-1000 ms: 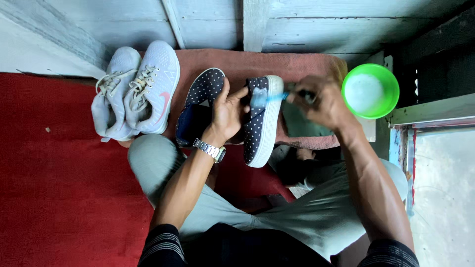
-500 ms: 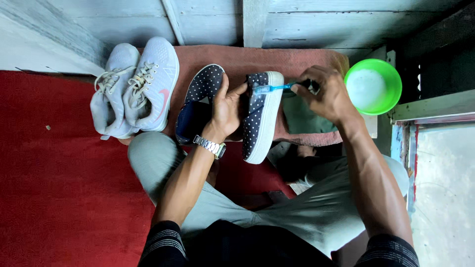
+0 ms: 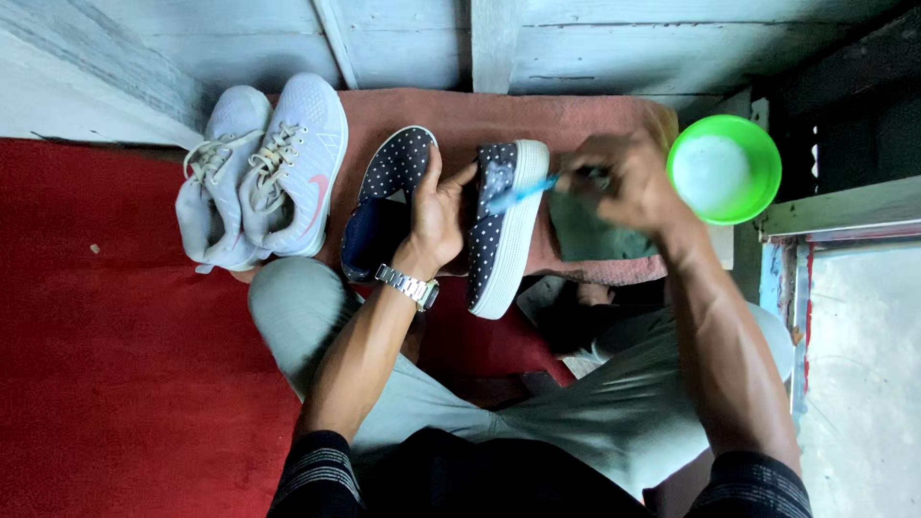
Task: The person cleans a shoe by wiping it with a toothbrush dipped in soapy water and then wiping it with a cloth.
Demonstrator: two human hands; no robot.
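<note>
My left hand, with a metal watch on the wrist, grips a dark blue polka-dot slip-on shoe turned on its side, white sole facing right. My right hand is blurred and holds a blue toothbrush whose head touches the shoe's upper near the toe. The matching polka-dot shoe lies flat just left of my left hand.
A pair of pale grey lace-up sneakers lies at the left on a reddish cloth. A green bowl of whitish liquid sits at the right by a doorway ledge. Red carpet covers the floor at the left. A grey plank wall runs behind.
My right hand has moved the toothbrush back and forth along the held shoe's toe area. My left hand and the shoe have stayed nearly still.
</note>
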